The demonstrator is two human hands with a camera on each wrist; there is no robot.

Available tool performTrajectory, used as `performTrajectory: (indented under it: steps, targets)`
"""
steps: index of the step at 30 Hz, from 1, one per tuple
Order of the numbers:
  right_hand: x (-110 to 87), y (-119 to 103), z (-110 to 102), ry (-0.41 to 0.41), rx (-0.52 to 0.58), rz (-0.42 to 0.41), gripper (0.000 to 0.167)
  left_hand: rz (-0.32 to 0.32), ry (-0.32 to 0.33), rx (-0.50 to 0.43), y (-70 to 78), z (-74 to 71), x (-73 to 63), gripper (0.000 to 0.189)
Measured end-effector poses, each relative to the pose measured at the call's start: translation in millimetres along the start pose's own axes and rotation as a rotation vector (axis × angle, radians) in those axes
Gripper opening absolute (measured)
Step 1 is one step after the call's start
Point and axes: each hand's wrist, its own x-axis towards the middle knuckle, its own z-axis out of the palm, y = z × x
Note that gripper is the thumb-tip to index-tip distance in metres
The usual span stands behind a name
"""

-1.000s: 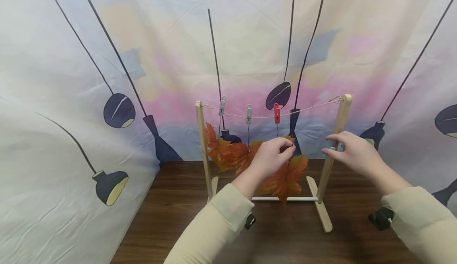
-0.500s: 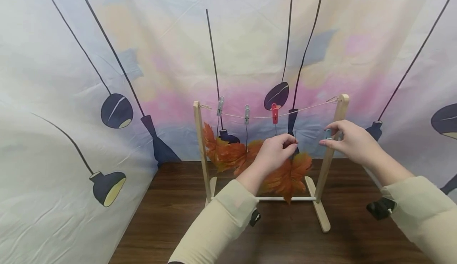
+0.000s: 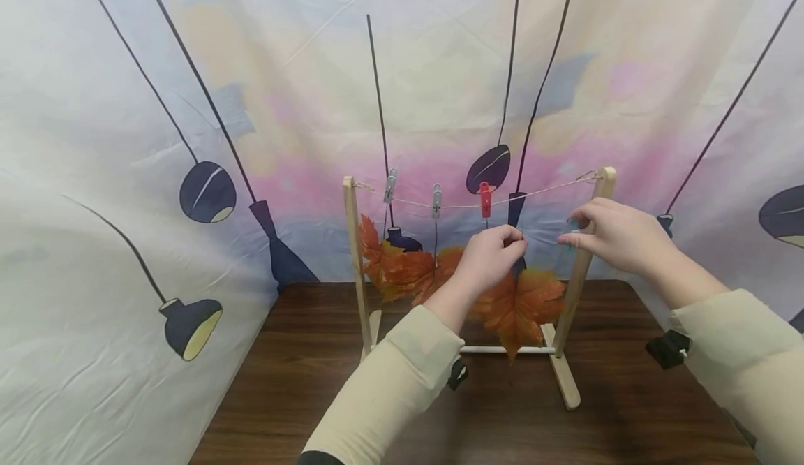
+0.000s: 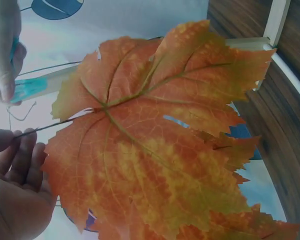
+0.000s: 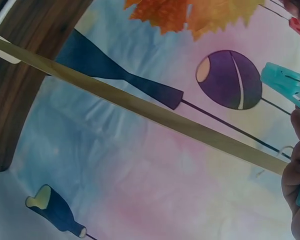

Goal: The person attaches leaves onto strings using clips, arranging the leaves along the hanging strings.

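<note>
My left hand (image 3: 493,259) pinches the thin dark stem (image 4: 45,127) of an orange artificial maple leaf (image 4: 155,115), which hangs below the fingers. To its right, my right hand (image 3: 624,234) holds a teal clothespin (image 5: 285,82) between thumb and fingers, near the right post. Above the left hand runs a string (image 3: 458,207) with two grey clothespins (image 3: 436,201) and a red clothespin (image 3: 486,200) on it. From these pegs hang other orange leaves (image 3: 402,269) by their stems, partly hidden behind the left hand and the held leaf.
A wooden frame carries the string between its left post (image 3: 354,262) and right post (image 3: 574,297). A white rod (image 3: 509,350) joins the posts low down. The frame stands on a dark wood table (image 3: 283,395), before a painted cloth backdrop (image 3: 427,102).
The left hand has risen slightly and shifted right with the leaf, which now faces the head camera more fully. My right hand has moved up along the right post with the teal clothespin.
</note>
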Motion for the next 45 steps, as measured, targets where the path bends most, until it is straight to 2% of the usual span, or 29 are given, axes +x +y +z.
performTrajectory:
  steps: [10,15,21,28,32,36,45]
  targets:
    - [11.7,4.6,-20.1,0.006,-0.028,0.013,0.039,-0.009,0.005,0.011,11.2,8.3,10.4,0.016]
    - [18.6,3.3,-29.6,-0.002,-0.053,0.012,0.042,-0.029,0.024,-0.004,15.8,10.4,16.4,0.016]
    - [28.1,2.6,-38.0,-0.048,-0.085,0.028,0.049,-0.054,0.035,-0.024,18.2,12.9,20.2,0.017]
    - [39.2,1.5,-46.6,-0.066,-0.058,0.034,0.038,-0.058,0.064,0.017,19.0,17.1,24.7,0.017]
    - [43.0,0.8,-51.9,-0.062,-0.027,0.061,0.044,-0.053,0.075,0.033,22.3,18.4,28.3,0.017]
    - [46.8,-0.3,-57.1,-0.040,0.006,0.072,0.052,-0.054,0.100,-0.002,24.0,19.1,30.8,0.016]
    - [52.5,-2.7,-63.0,0.006,0.017,0.053,0.044,-0.100,0.184,-0.146,20.5,26.1,34.7,0.018]
